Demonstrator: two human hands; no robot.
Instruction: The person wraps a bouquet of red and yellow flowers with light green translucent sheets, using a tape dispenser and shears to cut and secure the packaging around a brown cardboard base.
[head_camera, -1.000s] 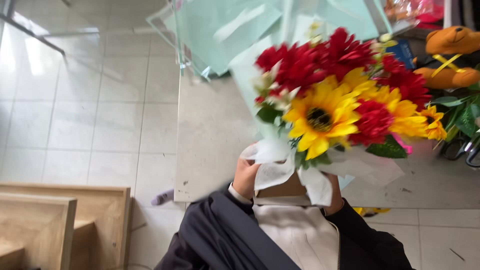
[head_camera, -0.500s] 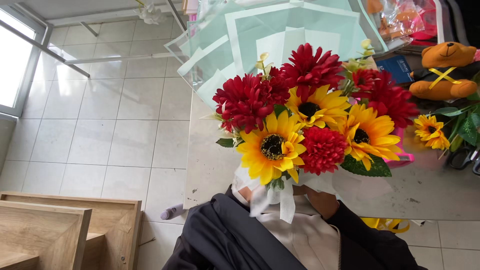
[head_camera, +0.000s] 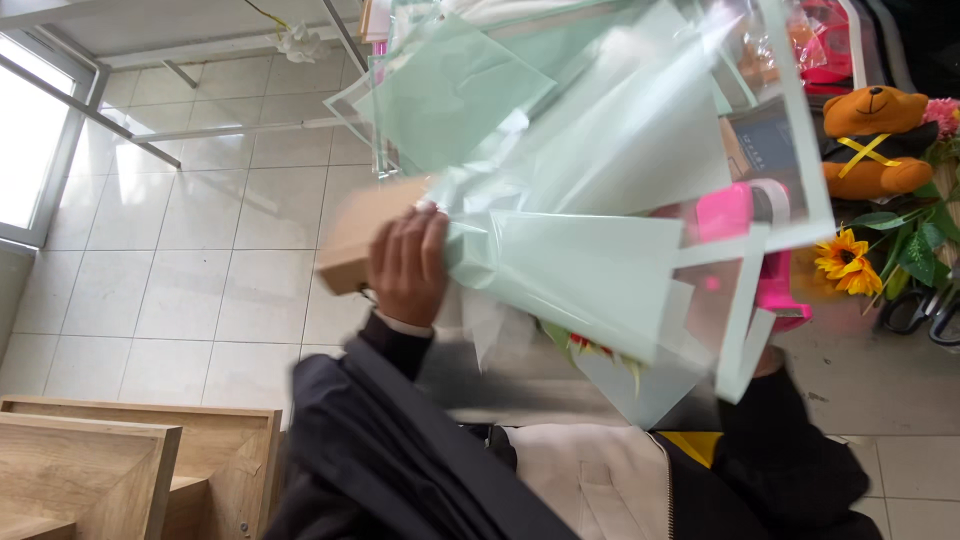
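Note:
I hold a bouquet wrapped in pale green and clear paper, lying sideways with the wrap's back towards me. Only a few red and yellow petals peek out under its lower edge. My left hand is closed around the narrow stem end, in front of a brown cardboard piece. My right sleeve reaches up to the wide end of the wrap. The right hand itself is almost fully hidden behind the paper.
More pale green wrapping sheets lie on the table beyond. A pink object shows through the clear film. An orange teddy bear and a sunflower sit at the right. Wooden furniture stands at the lower left on the tiled floor.
The bouquet has turned from flowers facing me to its paper back facing me, and now lies sideways. My left hand has risen into view on the stem end.

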